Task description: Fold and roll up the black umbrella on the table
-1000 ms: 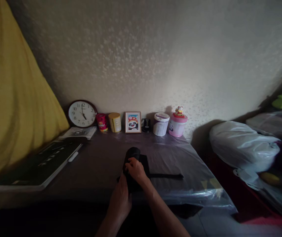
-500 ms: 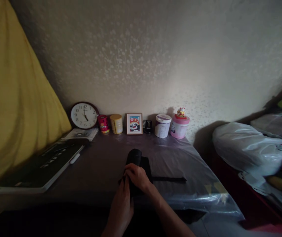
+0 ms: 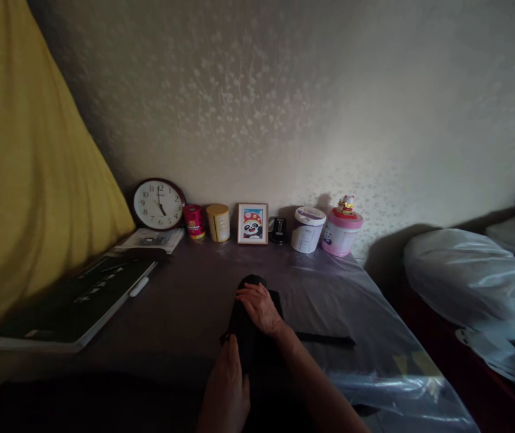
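A dark roll of what looks like black cloth [image 3: 243, 319] lies lengthwise on the table in front of me. A narrow black strap [image 3: 327, 339] runs out from it to the right across the tabletop. My right hand [image 3: 259, 307] rests over the far part of the roll, its fingers stretched out and lying on top. At the near left edge of the roll, my left hand [image 3: 229, 376] holds the side with its fingers pressed together. The near end of the roll merges with the dark below, so its folds are hard to make out.
Along the wall stand a clock [image 3: 158, 204], a red can [image 3: 194, 221], a yellow can [image 3: 218, 223], a framed panda picture [image 3: 252, 224], a white tub [image 3: 307, 230] and a pink tub [image 3: 342, 233]. A green book [image 3: 90, 294] lies left. White plastic bags [image 3: 469, 276] sit right.
My right hand has slid forward along the roll, and its fingers have straightened. My left hand has moved slightly back, apart from the right one. The view has turned a little left.
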Motion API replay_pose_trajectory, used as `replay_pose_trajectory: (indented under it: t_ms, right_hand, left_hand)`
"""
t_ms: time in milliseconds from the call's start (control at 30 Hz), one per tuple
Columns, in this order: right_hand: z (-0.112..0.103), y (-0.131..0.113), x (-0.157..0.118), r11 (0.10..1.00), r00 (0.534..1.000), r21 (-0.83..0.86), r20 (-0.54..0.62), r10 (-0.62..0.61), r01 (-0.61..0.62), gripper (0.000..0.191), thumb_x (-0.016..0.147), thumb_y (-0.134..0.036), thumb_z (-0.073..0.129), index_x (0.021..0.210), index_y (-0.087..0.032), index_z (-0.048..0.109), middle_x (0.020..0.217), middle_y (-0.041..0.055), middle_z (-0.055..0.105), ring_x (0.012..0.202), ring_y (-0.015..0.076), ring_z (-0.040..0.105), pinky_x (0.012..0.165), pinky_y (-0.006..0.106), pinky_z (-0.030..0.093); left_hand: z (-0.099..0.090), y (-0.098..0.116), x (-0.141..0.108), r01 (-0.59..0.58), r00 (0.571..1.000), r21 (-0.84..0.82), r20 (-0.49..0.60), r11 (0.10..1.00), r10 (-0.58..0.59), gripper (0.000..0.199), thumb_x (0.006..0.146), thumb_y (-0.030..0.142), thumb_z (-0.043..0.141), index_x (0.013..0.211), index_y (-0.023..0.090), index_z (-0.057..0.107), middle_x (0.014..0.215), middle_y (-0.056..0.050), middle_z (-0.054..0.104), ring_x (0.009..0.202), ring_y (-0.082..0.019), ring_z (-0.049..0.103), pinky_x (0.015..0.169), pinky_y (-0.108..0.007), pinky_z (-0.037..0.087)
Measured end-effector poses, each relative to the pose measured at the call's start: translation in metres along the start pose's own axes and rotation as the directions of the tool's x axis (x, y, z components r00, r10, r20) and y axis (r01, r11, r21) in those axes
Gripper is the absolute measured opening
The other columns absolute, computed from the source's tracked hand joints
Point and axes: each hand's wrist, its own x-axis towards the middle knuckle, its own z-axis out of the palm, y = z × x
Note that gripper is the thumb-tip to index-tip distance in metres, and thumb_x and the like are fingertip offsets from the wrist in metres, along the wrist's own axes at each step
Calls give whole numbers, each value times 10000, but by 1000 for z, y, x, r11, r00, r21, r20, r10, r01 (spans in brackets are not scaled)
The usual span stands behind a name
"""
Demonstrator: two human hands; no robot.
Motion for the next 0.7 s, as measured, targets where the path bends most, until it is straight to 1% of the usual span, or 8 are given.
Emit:
replay_pose_trajectory:
  t_ms: [100,200,267,333,433,500,567,700]
  right_hand:
    - [5,18,18,998,999,-21,-9,51,-51,295,932,-245,368,1023,-251,648,1121,3,655,1228,158,423,1066,422,189]
    - [7,29,32,988,988,-24,-19,151,-152,292,925,-231,375,1044,-235,641,1156,10,638,1208,142,445,1041,344,258]
    - [5,34,37,964,964,-25,-40,265,-266,284,914,-230,393,1083,-231,621,1172,21,627,1153,134,496,1007,298,308]
    - [1,37,36,928,926,-28,-76,370,-373,280,902,-251,414,1103,-223,607,1153,45,632,1105,149,534,978,295,341]
    - [-10,44,23,871,865,-30,-138,482,-490,282,881,-258,444,1100,-175,603,1132,105,629,1108,194,534,957,325,358]
    - [-17,48,7,825,814,-19,-174,554,-566,281,864,-225,459,1094,-152,602,1119,130,629,1094,210,543,938,333,371]
    - [-23,51,-10,785,771,4,-187,609,-619,272,852,-204,465,1071,-143,614,1062,133,653,1033,213,581,895,327,401]
    - [-27,47,-28,746,731,61,-162,663,-663,244,819,-204,515,1010,-123,642,977,118,684,923,204,626,801,291,446]
  left_hand:
    - [-3,1,2,19,997,10,69,1000,-20,556,767,47,315,1319,23,257,1344,-211,427,1251,-243,415,1010,-378,395]
    - [-6,2,3,24,995,-8,96,1000,-23,581,760,37,306,1335,29,229,1345,-216,424,1264,-241,397,1007,-390,396]
    - [-7,2,3,27,995,-29,93,999,-24,603,752,34,313,1347,59,216,1339,-203,434,1260,-237,404,1002,-400,399]
    - [-9,4,3,28,996,-50,85,998,-24,614,745,31,317,1349,70,212,1333,-200,440,1249,-237,418,1000,-400,399]
    - [-12,5,3,26,997,-67,71,997,-21,604,745,30,320,1339,34,214,1320,-224,439,1233,-247,437,995,-392,402]
    - [-13,6,3,24,998,-68,53,997,-21,597,757,42,325,1342,42,209,1314,-217,447,1223,-249,449,990,-396,406]
    - [-14,7,3,25,999,-66,48,997,-22,588,774,65,333,1348,60,206,1313,-200,452,1219,-247,454,983,-391,412]
    - [-19,8,4,42,995,-47,94,998,-37,557,789,82,346,1332,23,240,1334,-209,427,1245,-247,421,991,-345,403]
